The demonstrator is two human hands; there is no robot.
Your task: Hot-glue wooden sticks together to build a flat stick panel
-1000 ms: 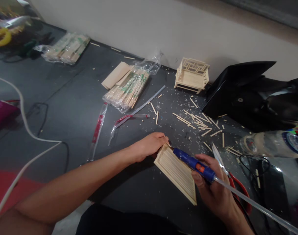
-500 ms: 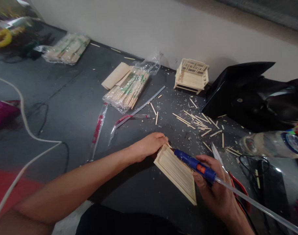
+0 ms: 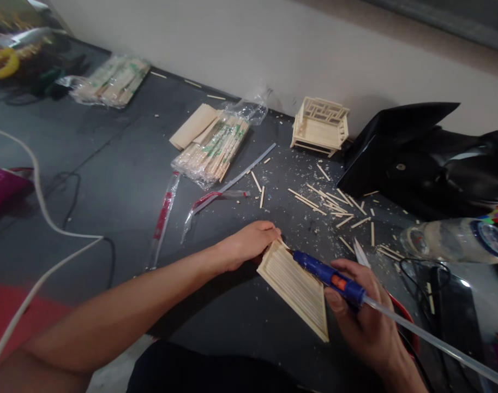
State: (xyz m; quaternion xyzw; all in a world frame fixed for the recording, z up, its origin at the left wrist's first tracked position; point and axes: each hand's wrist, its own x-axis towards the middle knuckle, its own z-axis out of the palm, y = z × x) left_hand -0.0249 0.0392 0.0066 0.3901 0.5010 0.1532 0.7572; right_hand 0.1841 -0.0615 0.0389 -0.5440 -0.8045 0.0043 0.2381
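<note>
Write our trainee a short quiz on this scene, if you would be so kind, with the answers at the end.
1. Multiple choice: What does the right hand hold?
A) Scissors
B) Glue gun
C) Jar

2. True or false: The left hand holds the slatted wooden panel near its upper end.

3. Fill in: The small wooden bench stands at the back of the table, in front of the grey ____.

Key: 1. B; 2. true; 3. wall.
</note>
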